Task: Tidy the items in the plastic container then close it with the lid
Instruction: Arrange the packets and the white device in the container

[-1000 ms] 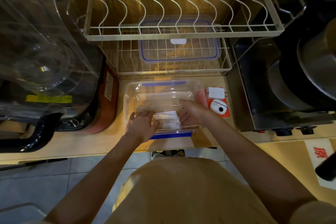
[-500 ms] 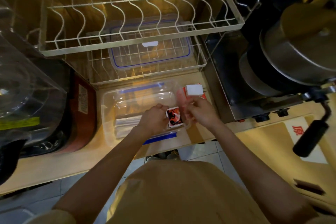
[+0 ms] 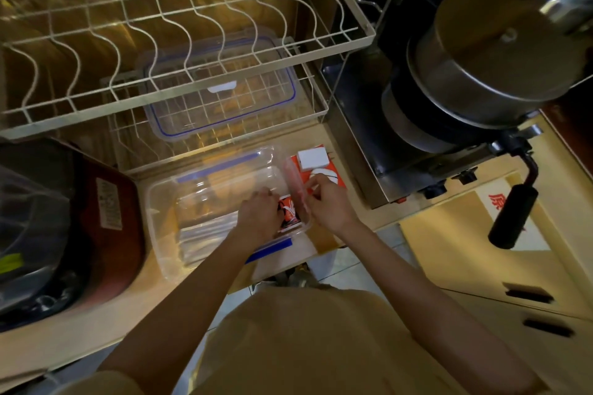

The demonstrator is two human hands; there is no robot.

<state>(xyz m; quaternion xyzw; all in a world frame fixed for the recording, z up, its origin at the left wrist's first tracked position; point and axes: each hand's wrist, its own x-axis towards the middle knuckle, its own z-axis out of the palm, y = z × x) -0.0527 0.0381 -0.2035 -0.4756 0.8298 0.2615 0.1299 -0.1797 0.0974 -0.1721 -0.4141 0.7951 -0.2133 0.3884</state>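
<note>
I'm seeing a clear glossy plastic container, a coated wire rack, and what's looking like a matt wooden counter.

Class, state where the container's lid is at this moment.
In the head view the lid lies flat on the lower tier of the wire dish rack, directly behind the open plastic container, left of the stove.

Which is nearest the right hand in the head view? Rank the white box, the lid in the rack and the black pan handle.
From the right hand:
1. White box, just beyond it on the counter.
2. Lid, farther back and left, on the lower rack shelf.
3. Black pan handle, far right, off the stove.
</note>
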